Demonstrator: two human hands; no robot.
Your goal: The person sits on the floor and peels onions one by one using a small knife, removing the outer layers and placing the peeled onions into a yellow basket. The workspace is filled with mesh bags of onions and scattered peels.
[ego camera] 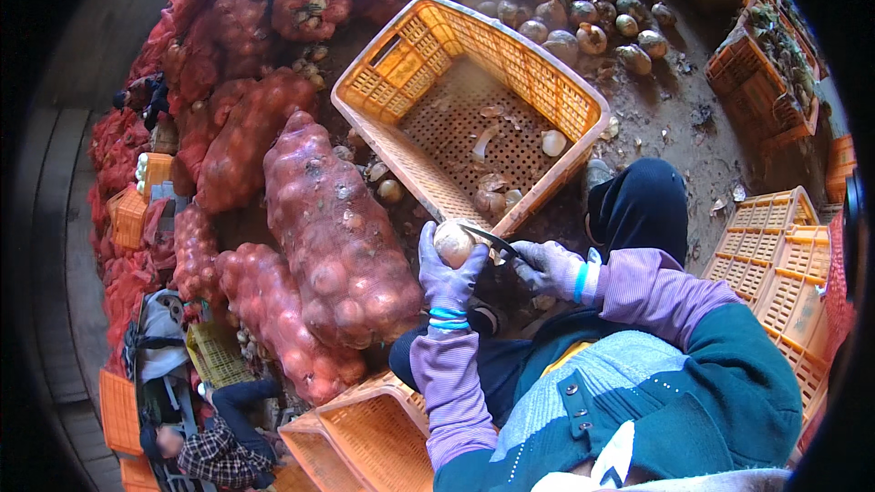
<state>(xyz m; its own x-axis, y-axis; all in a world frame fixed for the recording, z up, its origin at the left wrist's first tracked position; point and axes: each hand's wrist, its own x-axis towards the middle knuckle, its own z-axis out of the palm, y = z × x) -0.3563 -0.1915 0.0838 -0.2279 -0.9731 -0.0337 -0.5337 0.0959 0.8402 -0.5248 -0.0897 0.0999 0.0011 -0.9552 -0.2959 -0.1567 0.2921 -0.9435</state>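
Note:
My gloved left hand point(451, 275) grips a pale onion point(453, 243), thumb on one side and fingers on the other. In my gloved right hand point(549, 268) is a knife with a dark curved blade point(493, 239), which lies against the top of the onion; its handle is hidden in my fist. Just beyond both hands stands an orange plastic crate point(437, 193), tilted in view. On its perforated floor lie a peeled white onion point(553, 143), some brown onions point(489, 201) and scraps of skin point(485, 143).
Red mesh sacks of onions point(335, 219) crowd the left. Loose onions point(581, 10) cover the floor at the far side. Stacked crates point(765, 253) stand at right, others point(369, 430) near my left elbow. A person in a checked shirt point(222, 447) sits at lower left.

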